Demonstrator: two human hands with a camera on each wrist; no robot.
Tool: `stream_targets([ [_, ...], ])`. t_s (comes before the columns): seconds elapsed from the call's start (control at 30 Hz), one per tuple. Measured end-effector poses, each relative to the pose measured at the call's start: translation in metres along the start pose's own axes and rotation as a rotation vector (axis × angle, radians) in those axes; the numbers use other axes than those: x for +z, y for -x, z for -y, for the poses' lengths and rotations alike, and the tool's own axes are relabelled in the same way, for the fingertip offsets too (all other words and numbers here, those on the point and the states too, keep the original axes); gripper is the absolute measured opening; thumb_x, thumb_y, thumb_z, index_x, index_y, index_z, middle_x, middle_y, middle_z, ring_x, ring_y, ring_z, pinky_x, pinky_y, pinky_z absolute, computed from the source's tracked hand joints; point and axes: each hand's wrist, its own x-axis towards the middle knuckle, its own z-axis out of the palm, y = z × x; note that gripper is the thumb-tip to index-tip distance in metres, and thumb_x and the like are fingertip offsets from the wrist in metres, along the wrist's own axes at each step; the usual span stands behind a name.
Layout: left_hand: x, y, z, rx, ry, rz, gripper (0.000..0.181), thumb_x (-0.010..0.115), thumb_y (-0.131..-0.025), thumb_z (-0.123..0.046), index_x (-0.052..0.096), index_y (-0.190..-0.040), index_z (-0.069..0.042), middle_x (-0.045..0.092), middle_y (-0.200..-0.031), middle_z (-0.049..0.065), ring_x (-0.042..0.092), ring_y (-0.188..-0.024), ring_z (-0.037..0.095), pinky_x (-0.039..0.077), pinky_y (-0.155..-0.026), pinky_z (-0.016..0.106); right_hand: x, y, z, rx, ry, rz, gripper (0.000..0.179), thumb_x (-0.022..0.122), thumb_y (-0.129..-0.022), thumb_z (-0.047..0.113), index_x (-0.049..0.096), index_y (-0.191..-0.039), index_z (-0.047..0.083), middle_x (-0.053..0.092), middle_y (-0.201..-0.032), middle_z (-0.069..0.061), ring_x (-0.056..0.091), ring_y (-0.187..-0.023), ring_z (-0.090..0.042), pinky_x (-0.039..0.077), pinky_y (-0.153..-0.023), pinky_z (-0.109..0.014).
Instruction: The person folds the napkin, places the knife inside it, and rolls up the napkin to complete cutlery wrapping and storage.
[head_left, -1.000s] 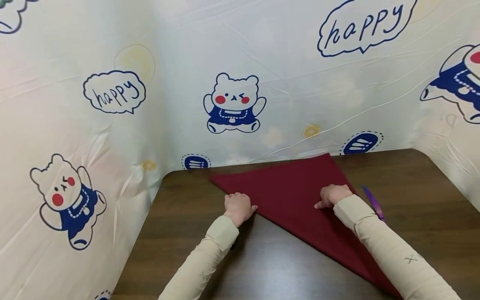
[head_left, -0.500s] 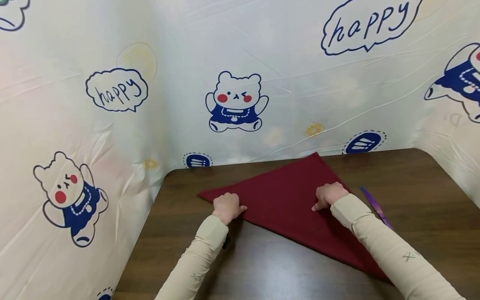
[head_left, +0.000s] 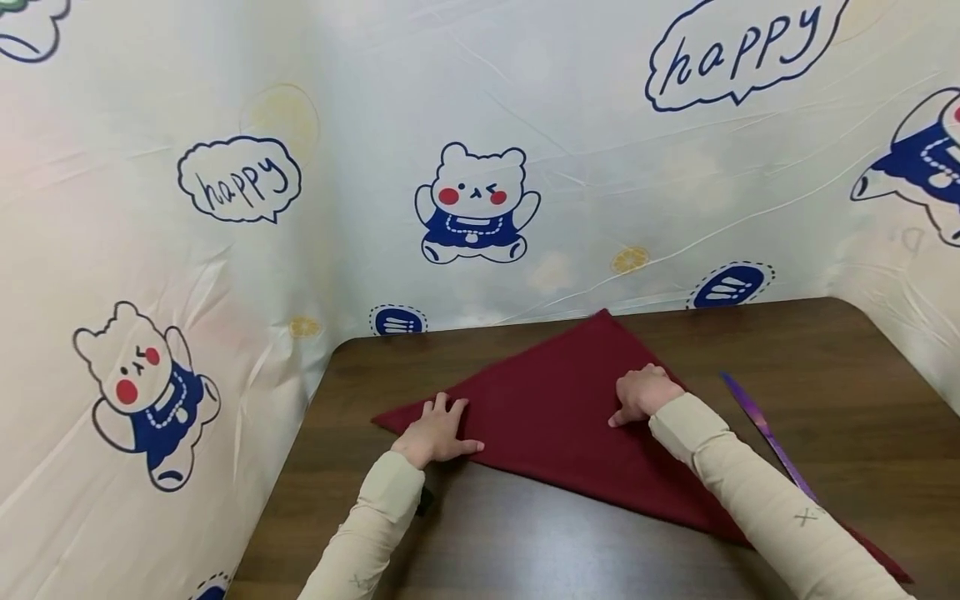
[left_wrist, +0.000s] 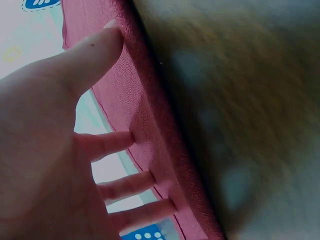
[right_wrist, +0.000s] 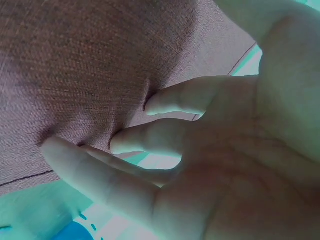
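Note:
A dark red cloth (head_left: 547, 408), folded into a broad triangle, lies on the table with one corner towards the back edge. Near its left corner my left hand (head_left: 435, 435) rests with thumb and fingers spread. In the left wrist view the fingertips (left_wrist: 162, 207) touch the cloth close to its thick folded edge. Further right, my right hand (head_left: 643, 393) presses on the cloth by its right edge. Seen from the right wrist, its fingers (right_wrist: 100, 175) are extended and the tips dent the fabric. The right forearm hides part of the cloth, whose right corner shows beyond it.
A slim purple object (head_left: 761, 425) with a pointed end lies right of the cloth, its near end by the right sleeve; its kind is unclear. The brown wooden table (head_left: 525, 533) is bordered by a hanging printed sheet (head_left: 337, 233) behind and at both sides.
The cloth has turned and shifted left, its left corner coming nearer the person. My left hand moved left and nearer with it, then spread its fingers. My right hand moved slightly left.

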Motion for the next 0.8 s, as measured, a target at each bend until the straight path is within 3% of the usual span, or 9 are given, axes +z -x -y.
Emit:
stream_targets([
  [0.1,0.003,0.009,0.004,-0.046,-0.008,0.013,0.089,0.071,-0.076,-0.058,0.038,-0.147,-0.015,0.033,-0.145,0.019,0.037,-0.128,0.037,0.051,-0.084,0.056,0.004,-0.002,0.006,-0.004,0.004,-0.009,0.051,0.072,-0.081,0.048,0.066,-0.096,-0.001,0.062,-0.095,-0.018,0.053,-0.091,-0.037,0.043,-0.081,-0.048],
  [0.2,0.007,0.016,0.009,-0.072,-0.002,0.013,0.094,0.072,-0.073,-0.06,0.036,-0.148,-0.016,0.034,-0.144,0.019,0.037,-0.128,0.038,0.049,-0.083,0.06,0.007,0.0,0.008,0.019,-0.052,0.001,0.074,0.074,-0.079,0.05,0.057,-0.118,-0.011,0.055,-0.115,-0.031,0.051,-0.1,-0.044,0.045,-0.086,-0.052],
  [0.33,0.009,0.025,0.014,-0.072,-0.02,0.004,0.099,0.071,-0.071,-0.064,0.034,-0.15,-0.017,0.036,-0.142,0.02,0.039,-0.127,0.039,0.046,-0.085,0.063,0.009,0.0,0.011,0.02,-0.125,0.008,0.099,0.075,-0.077,0.051,0.036,-0.138,-0.016,0.03,-0.139,-0.046,0.041,-0.115,-0.058,0.042,-0.094,-0.061],
  [0.6,0.01,0.046,0.026,-0.122,-0.02,0.007,0.101,0.075,-0.068,-0.064,0.036,-0.148,-0.017,0.038,-0.136,0.022,0.041,-0.119,0.037,0.053,-0.071,0.049,0.013,-0.002,0.028,-0.039,-0.178,-0.015,0.099,0.076,-0.078,0.047,0.031,-0.143,-0.013,0.02,-0.146,-0.044,0.033,-0.122,-0.064,0.039,-0.097,-0.063],
  [0.8,0.014,0.063,0.034,-0.139,0.031,0.01,0.1,0.076,-0.068,-0.062,0.037,-0.146,-0.013,0.035,-0.138,0.026,0.038,-0.123,0.042,0.053,-0.08,0.051,0.016,0.004,0.042,-0.061,-0.214,-0.022,0.092,0.074,-0.083,0.041,0.031,-0.144,-0.011,0.018,-0.15,-0.041,0.027,-0.128,-0.064,0.041,-0.095,-0.063],
])
